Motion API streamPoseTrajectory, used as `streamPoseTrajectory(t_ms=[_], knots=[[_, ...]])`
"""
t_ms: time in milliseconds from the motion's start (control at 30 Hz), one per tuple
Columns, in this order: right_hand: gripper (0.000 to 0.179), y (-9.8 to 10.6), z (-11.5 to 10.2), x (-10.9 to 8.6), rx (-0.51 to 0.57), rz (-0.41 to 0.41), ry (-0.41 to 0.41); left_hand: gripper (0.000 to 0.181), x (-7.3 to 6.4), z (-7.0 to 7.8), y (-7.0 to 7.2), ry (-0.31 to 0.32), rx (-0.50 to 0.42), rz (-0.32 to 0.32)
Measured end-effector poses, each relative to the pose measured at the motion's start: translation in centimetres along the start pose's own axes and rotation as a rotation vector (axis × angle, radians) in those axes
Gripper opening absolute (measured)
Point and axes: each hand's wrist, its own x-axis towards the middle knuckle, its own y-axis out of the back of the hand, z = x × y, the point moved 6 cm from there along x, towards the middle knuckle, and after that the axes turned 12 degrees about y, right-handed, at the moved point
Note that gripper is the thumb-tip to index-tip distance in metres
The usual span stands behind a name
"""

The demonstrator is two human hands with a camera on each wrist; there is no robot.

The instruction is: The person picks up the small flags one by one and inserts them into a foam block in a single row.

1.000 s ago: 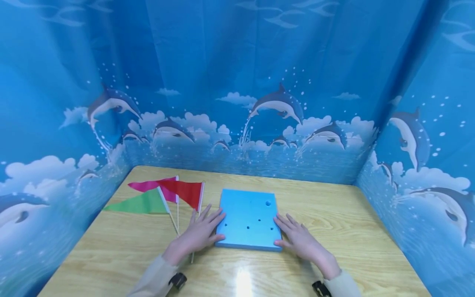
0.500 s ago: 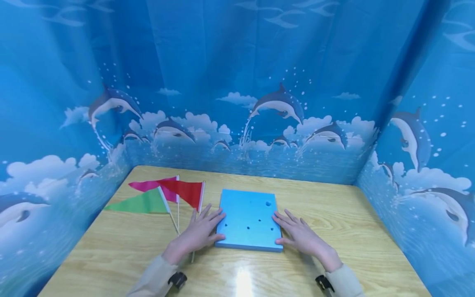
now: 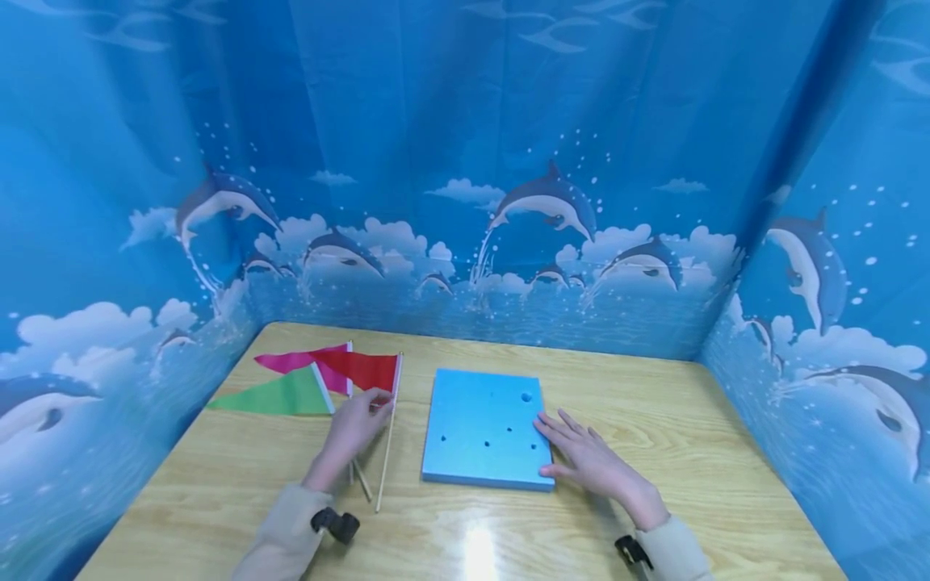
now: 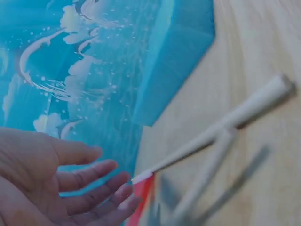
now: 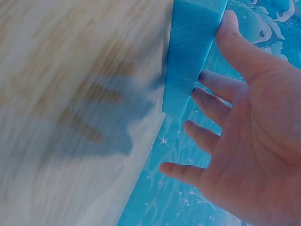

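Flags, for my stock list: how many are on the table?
3: red flag by the left hand; pink flag, partly covered by the red; green flag, in front of the pink.

Blue dolphin-print curtains (image 3: 436, 105), light wooden table (image 3: 654, 420)

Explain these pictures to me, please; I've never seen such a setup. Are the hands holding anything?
No machine here, only a bare-handed person. The wide picture looks down from the person's head; each close one looks out from a wrist. On the wooden table lie a blue block with holes and, left of it, a red flag, a pink flag and a green flag on sticks. The right hand rests, fingers spread, on the block's right edge. The left hand is at the red flag; its wrist picture shows thumb and fingers apart, so no grip shows.
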Motion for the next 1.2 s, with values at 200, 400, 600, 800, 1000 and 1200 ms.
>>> streamPoseTrajectory(t_ms=[200, 400, 600, 800, 1000, 1200], knots=[[0.082, 0.1, 0.0, 0.0, 0.000, -0.004, -0.004, 0.023, 0.2, -1.2, -1.1, 0.084, 0.025, -0.059], [0.081, 0.0, -0.1, 0.1, 0.016, -0.019, -0.023, 0.026, -0.1, -0.9, -1.8, 0.097, 0.091, -0.025], [0.082, 0.0, 0.0, 0.0, 0.025, -0.011, -0.017, 0.021, 0.2, -0.6, -1.8, 0.079, 0.119, 0.028], [0.082, 0.0, 0.0, 0.0, 0.027, -0.009, -0.009, 0.021, 0.4, -0.9, -1.5, 0.096, 0.103, 0.025], [0.081, -0.1, 0.1, 0.0, 0.028, -0.011, 0.000, 0.017, 0.8, -1.0, -1.2, 0.078, 0.051, 0.010], [0.080, -0.1, 0.0, 0.1, 0.041, -0.008, 0.003, 0.019, 1.2, -0.3, -0.6, 0.089, -0.080, -0.003]])
